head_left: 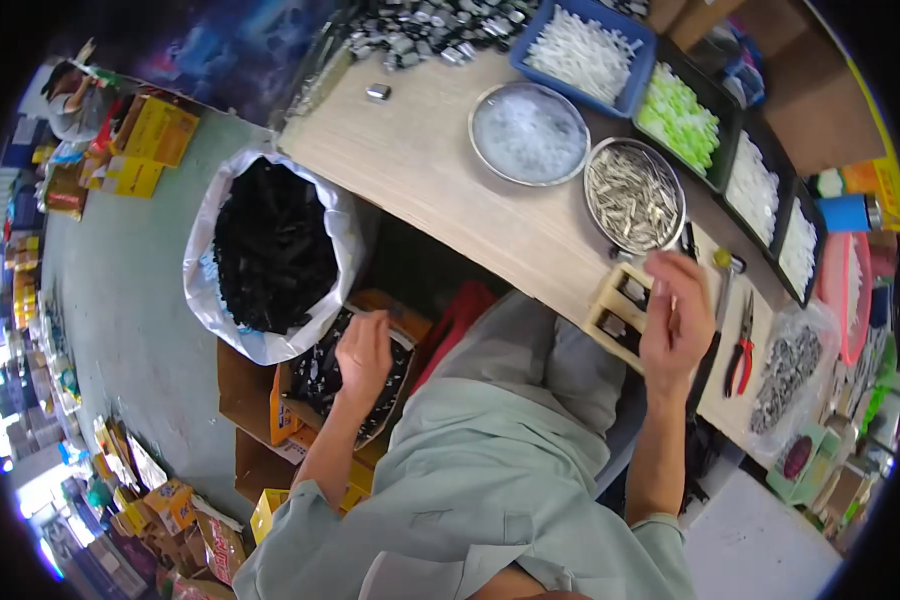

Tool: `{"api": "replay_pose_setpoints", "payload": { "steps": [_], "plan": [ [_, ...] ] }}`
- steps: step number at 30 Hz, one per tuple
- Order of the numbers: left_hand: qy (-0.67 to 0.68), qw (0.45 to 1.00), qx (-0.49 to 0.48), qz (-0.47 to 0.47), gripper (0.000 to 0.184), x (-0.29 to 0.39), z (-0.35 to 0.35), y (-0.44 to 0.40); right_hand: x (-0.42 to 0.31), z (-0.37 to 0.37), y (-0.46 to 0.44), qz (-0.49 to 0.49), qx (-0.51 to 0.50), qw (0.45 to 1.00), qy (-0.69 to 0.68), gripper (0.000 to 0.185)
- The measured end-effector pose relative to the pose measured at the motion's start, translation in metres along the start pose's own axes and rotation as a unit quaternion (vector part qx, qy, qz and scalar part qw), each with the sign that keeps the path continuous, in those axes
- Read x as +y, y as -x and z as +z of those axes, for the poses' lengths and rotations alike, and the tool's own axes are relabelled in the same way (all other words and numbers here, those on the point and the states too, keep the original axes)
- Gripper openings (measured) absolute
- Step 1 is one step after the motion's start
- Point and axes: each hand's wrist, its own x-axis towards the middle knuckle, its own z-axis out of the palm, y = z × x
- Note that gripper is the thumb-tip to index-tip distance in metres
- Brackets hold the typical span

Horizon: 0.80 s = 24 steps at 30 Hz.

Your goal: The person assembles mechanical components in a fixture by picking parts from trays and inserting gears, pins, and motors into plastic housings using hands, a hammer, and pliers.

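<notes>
Desk (410, 150) has light wood top. Just beside right grip (678, 318): wooden fixture (604, 302). Beyond grip: round bowl (589, 205) with metal pins; farther, whitish bowl (528, 183), blue tray (560, 93), black trays (736, 122). Right of grip: red-handled pliers (738, 365), clear bag (792, 370) with grey parts. Farthest: loose metal pieces (440, 30).
</notes>
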Motion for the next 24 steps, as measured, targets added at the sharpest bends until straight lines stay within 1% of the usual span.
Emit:
{"api": "replay_pose_setpoints", "payload": {
  "steps": [2, 4, 5, 6, 7, 9, 11, 14, 15, 18, 21, 24],
  "plan": [
    [0.052, 0.992, 0.087, 0.073, 0.014, 0.044, -0.015, -0.046, -0.004, 0.02, 0.006, -0.015, -0.025, 0.998, -0.062, 0.033],
    [0.046, 0.981, 0.163, 0.099, 0.017, 0.062, -0.021, -0.099, -0.027, 0.036, 0.007, -0.024, -0.095, 0.993, -0.066, 0.039],
    [0.048, 0.969, 0.2, 0.134, 0.017, 0.063, -0.021, -0.137, -0.031, 0.044, 0.01, -0.049, -0.116, 0.989, -0.082, 0.04],
    [0.039, 0.977, 0.189, 0.088, 0.024, 0.067, -0.022, -0.17, -0.032, 0.053, 0.014, -0.075, -0.137, 0.983, -0.097, 0.042],
    [0.002, 0.97, 0.205, 0.129, 0.032, 0.055, -0.015, -0.207, -0.033, 0.058, 0.017, -0.101, -0.159, 0.976, -0.111, 0.043],
    [-0.007, 0.962, 0.217, 0.166, 0.042, 0.039, 0.004, -0.279, -0.035, 0.06, 0.02, -0.107, -0.166, 0.973, -0.121, 0.045],
    [-0.101, 0.959, 0.217, 0.153, 0.059, 0.023, 0.032, -0.33, -0.038, 0.055, 0.024, -0.097, -0.162, 0.974, -0.124, 0.045],
    [-0.163, 0.969, 0.134, 0.126, 0.069, 0.016, 0.049, -0.362, -0.039, 0.043, 0.03, -0.07, -0.148, 0.981, -0.101, 0.045],
    [-0.133, 0.979, 0.122, 0.094, 0.065, 0.018, 0.047, -0.369, -0.037, 0.04, 0.033, -0.059, -0.146, 0.982, -0.101, 0.045],
    [-0.161, 0.973, 0.144, 0.081, 0.049, 0.022, 0.046, -0.371, -0.036, 0.041, 0.044, -0.035, -0.145, 0.983, -0.106, 0.044],
    [-0.169, 0.971, 0.142, 0.095, 0.037, 0.013, 0.042, -0.352, -0.037, 0.042, 0.048, -0.045, -0.144, 0.983, -0.107, 0.044],
    [-0.138, 0.977, 0.134, 0.094, 0.028, 0.013, 0.037, -0.314, -0.04, 0.039, 0.051, -0.051, -0.139, 0.982, -0.114, 0.043]
  ]
}}
